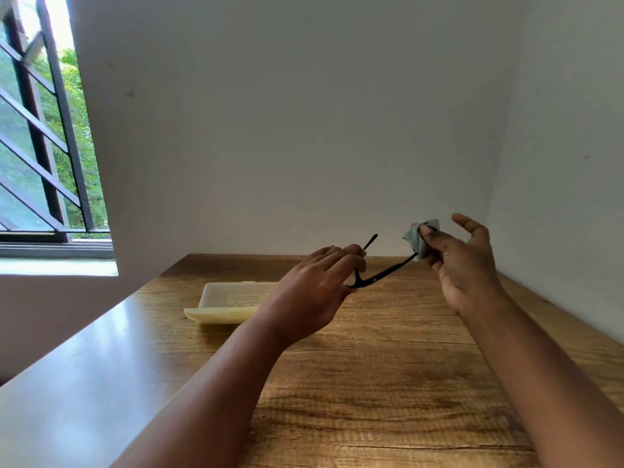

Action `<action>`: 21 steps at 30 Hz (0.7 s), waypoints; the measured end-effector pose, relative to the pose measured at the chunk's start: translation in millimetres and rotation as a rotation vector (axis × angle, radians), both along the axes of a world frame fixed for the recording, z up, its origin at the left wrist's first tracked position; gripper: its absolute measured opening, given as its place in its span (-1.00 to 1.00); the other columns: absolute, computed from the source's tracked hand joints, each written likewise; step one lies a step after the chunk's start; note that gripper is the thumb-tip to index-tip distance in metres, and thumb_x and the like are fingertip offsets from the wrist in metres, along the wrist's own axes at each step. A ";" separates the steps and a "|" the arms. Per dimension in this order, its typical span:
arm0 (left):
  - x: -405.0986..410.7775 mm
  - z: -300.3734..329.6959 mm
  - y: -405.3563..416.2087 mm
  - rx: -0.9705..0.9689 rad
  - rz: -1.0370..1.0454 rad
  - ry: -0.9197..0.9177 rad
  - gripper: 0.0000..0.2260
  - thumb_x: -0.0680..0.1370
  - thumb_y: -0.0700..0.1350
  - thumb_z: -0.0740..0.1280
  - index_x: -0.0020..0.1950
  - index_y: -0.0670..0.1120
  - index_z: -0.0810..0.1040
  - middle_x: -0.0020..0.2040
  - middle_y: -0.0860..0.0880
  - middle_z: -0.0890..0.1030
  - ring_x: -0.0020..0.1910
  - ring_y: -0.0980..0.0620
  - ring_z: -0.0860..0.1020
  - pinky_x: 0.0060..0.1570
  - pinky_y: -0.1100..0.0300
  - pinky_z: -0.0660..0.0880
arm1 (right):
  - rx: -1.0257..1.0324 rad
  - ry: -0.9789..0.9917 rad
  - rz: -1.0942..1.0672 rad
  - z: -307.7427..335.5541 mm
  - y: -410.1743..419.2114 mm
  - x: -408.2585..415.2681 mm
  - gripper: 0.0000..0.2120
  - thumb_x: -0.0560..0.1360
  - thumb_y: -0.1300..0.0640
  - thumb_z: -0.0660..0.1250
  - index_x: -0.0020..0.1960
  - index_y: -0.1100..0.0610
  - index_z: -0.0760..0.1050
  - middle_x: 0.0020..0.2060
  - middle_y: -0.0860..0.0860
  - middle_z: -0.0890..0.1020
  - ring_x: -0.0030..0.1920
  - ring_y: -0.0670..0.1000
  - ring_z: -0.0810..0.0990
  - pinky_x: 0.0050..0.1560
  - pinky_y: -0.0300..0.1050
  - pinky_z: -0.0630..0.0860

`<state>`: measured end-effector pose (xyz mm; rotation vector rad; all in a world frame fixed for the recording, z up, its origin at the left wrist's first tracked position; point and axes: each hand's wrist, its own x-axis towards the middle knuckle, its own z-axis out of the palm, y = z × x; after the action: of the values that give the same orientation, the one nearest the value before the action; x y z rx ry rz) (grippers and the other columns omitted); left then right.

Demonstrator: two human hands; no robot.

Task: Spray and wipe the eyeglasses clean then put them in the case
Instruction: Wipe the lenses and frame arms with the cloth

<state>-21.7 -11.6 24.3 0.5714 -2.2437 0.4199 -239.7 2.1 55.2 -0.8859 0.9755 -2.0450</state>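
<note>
Both hands hold the glasses above the table.
The left hand (317, 282) grips the black glasses (381, 276) at one end; the right hand (462, 261) pinches a grey cloth (413, 238) around the other. The case (229, 300) lies open on the table (371, 383).

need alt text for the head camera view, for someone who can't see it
A person's left hand holds black eyeglasses above a wooden table while the right hand pinches a pale blue cloth around the end of one temple arm. An open cream case lies on the table behind the left hand.
</note>
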 end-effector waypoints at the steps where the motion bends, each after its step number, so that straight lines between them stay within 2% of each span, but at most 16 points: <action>1: -0.2 0.2 0.4 -0.010 0.008 0.002 -0.72 0.50 -0.22 0.42 0.19 -0.16 0.54 0.31 -0.11 0.55 0.30 -0.04 0.49 0.31 0.22 0.33 | -0.005 -0.006 0.011 0.3 0.2 0.6 -0.51 0.50 0.38 0.36 0.33 0.06 0.32 -0.07 0.09 0.62 -0.02 -0.01 0.64 0.04 -0.10 0.56; 5: 1.3 1.1 -0.8 -0.036 0.057 0.045 -0.73 0.51 -0.20 0.40 0.21 -0.17 0.55 0.28 -0.13 0.57 0.27 -0.11 0.54 0.27 0.04 0.45 | 0.024 -0.036 0.118 -3.8 -0.7 8.8 -0.52 0.49 0.38 0.37 0.30 0.07 0.32 0.08 0.20 0.59 0.00 0.03 0.63 -0.12 -0.16 0.55; 9: 3.7 0.9 -3.4 -0.055 0.145 0.054 -0.66 0.46 -0.27 0.46 0.22 -0.18 0.55 0.27 -0.12 0.58 0.28 -0.10 0.53 0.33 0.12 0.33 | 0.056 -0.022 0.265 -11.8 0.1 28.6 -0.48 0.45 0.38 0.39 0.32 0.11 0.30 0.07 0.25 0.60 -0.09 0.05 0.65 -0.32 -0.23 0.58; 13: 4.0 1.6 -5.2 -0.075 0.176 0.071 -0.69 0.47 -0.26 0.45 0.20 -0.18 0.55 0.23 -0.13 0.60 0.21 -0.10 0.57 0.31 0.12 0.36 | 0.062 0.043 0.362 -15.4 5.5 43.5 -0.39 0.39 0.35 0.45 0.34 0.10 0.29 -0.04 0.21 0.68 -0.13 0.02 0.70 -0.27 -0.21 0.61; 19: 4.0 2.1 -5.6 -0.048 0.185 0.104 -0.70 0.45 -0.29 0.45 0.16 -0.20 0.54 0.19 -0.16 0.60 0.17 -0.14 0.58 0.20 0.10 0.46 | 0.085 0.150 0.430 -16.1 11.3 57.8 -0.24 0.22 0.31 0.50 0.35 0.07 0.29 0.05 0.24 0.64 -0.11 0.03 0.72 -0.23 -0.19 0.61; 21: 3.5 2.5 -5.0 -0.047 0.168 0.096 -0.71 0.46 -0.29 0.44 0.16 -0.21 0.54 0.18 -0.16 0.60 0.16 -0.14 0.58 0.21 0.13 0.44 | 0.088 0.134 0.433 -15.8 10.6 55.9 -0.25 0.25 0.33 0.50 0.35 0.07 0.28 0.07 0.25 0.64 -0.10 0.04 0.71 -0.23 -0.19 0.61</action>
<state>-18.1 -16.6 26.9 0.7425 -2.0963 0.5176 -183.8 12.6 39.3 -1.0907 0.8475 -1.5838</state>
